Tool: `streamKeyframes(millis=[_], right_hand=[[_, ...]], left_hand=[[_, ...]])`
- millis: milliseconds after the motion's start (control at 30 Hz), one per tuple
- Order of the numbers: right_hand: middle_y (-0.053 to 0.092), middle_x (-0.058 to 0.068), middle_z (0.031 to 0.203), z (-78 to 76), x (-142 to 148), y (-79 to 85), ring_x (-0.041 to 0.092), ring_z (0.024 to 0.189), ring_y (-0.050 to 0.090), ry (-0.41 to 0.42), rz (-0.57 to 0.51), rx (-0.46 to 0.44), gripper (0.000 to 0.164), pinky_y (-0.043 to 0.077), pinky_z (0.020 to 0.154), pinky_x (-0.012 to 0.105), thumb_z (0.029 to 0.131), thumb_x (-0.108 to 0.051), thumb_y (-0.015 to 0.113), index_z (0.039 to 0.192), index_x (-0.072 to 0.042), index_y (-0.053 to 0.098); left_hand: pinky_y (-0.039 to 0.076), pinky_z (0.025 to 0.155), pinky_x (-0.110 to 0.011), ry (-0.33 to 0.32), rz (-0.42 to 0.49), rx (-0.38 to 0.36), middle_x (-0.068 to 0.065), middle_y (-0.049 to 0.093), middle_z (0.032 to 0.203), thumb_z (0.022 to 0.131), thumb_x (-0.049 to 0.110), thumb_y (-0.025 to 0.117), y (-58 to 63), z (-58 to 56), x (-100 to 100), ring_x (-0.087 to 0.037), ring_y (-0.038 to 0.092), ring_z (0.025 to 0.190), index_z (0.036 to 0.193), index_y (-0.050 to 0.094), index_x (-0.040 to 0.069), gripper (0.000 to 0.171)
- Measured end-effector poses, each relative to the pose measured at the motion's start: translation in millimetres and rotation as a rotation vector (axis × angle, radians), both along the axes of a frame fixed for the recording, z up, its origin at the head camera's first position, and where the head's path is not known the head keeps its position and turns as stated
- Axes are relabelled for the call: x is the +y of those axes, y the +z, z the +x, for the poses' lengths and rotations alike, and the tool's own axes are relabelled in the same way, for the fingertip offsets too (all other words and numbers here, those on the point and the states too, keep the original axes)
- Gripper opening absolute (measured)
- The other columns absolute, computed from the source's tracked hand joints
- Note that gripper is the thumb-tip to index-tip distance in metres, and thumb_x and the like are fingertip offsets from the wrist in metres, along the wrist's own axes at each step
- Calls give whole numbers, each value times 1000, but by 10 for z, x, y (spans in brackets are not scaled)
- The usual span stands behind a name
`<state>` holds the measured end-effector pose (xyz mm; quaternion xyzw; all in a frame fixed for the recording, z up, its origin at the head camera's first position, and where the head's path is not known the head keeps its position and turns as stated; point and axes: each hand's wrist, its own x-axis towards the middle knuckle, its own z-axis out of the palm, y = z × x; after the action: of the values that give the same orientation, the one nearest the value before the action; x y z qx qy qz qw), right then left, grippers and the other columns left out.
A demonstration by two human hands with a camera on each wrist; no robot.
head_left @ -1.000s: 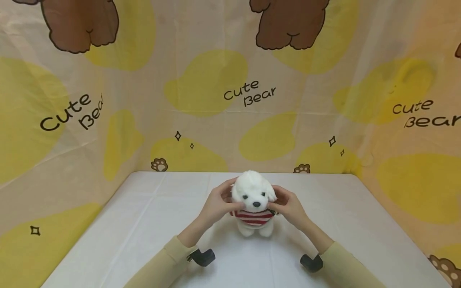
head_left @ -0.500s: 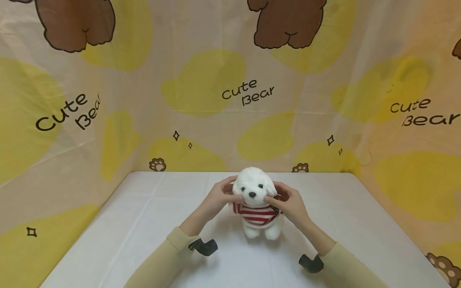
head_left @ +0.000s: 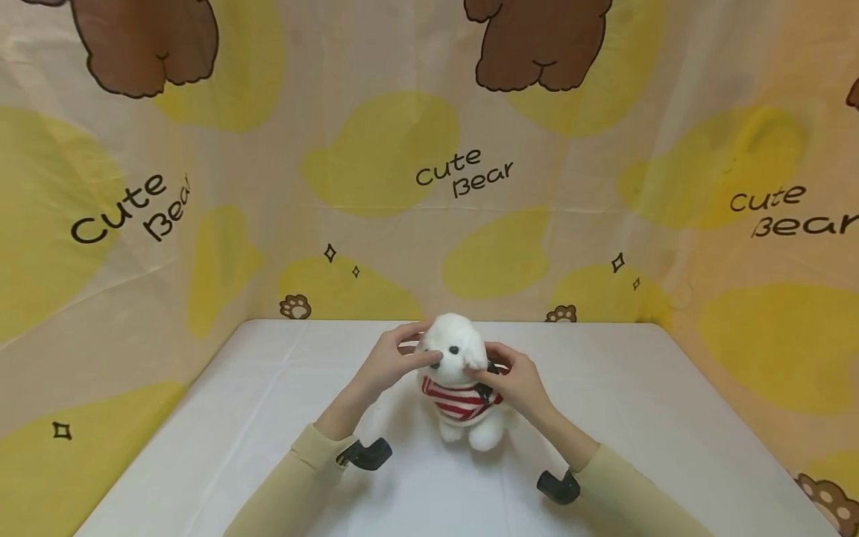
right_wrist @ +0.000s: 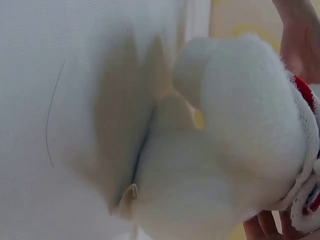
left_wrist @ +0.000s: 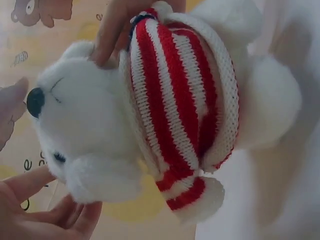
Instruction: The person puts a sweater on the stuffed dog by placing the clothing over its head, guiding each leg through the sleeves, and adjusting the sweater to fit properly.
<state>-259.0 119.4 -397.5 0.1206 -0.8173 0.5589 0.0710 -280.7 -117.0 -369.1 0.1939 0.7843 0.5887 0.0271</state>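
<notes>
Between my two hands is a white plush dog (head_left: 451, 328) in a red-and-white striped knit sweater (left_wrist: 165, 90). Its face is turned toward the left. My left hand (head_left: 389, 364) holds one side of its head, the thumb in front of the face by the black nose (left_wrist: 35, 102) and the fingers at the ear (left_wrist: 102, 177). On the other side, my right hand (head_left: 520, 379) grips the head near the cheek and ear. Below hang the dog's white feet (head_left: 485, 432); whether they touch the table is unclear. The right wrist view mostly shows its white underside (right_wrist: 190, 185).
A white-covered table (head_left: 302, 395) lies beneath the hands. Behind and at both sides hangs a printed curtain (head_left: 376, 164) with bears and yellow patches. Black curved pieces (head_left: 369, 453) stick out at both sleeve cuffs.
The plush dog has turned from facing me to facing left, and its head has shifted left. Both hands have moved left with it, still holding its head.
</notes>
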Motion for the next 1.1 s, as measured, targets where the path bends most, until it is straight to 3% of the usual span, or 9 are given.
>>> streamKeyframes(millis=[300, 467, 667, 867, 1100], right_hand=[[62, 10, 125, 30, 83, -48, 29, 117, 58, 70, -5, -17, 47, 48, 95, 41, 79, -24, 77, 122, -14, 62], [61, 11, 128, 89, 161, -72, 30, 118, 57, 48, 15, -55, 49, 48, 95, 44, 81, -26, 75, 125, -12, 60], [60, 10, 129, 124, 189, -90, 27, 123, 53, -1, 61, -73, 51, 41, 103, 47, 81, -31, 74, 127, -11, 59], [60, 11, 128, 99, 231, -86, 29, 123, 52, -43, 133, -36, 49, 41, 103, 45, 82, -31, 73, 125, -11, 60], [64, 10, 123, 90, 258, -20, 29, 121, 55, -26, 183, -3, 46, 42, 102, 42, 82, -32, 73, 121, -10, 63]], left_hand=[[47, 96, -44, -26, 3, -51, -10, 49, 141, 79, 22, 76, -49, -87, -87, -34, 56, 119, 137, 50, 14, 65], [41, 102, -46, -49, 8, -63, -4, 52, 139, 79, 26, 76, -103, -178, -137, -27, 51, 125, 137, 51, 16, 64], [36, 106, -47, -78, 60, -134, -7, 57, 134, 80, 23, 75, -229, -276, -141, -25, 54, 121, 134, 53, 16, 59], [36, 106, -49, -71, 9, -151, -10, 56, 133, 79, 28, 76, -335, -282, -124, -26, 56, 119, 134, 54, 14, 61], [37, 105, -47, -57, -17, -199, -5, 58, 131, 79, 30, 76, -456, -304, -153, -22, 57, 117, 130, 57, 13, 57]])
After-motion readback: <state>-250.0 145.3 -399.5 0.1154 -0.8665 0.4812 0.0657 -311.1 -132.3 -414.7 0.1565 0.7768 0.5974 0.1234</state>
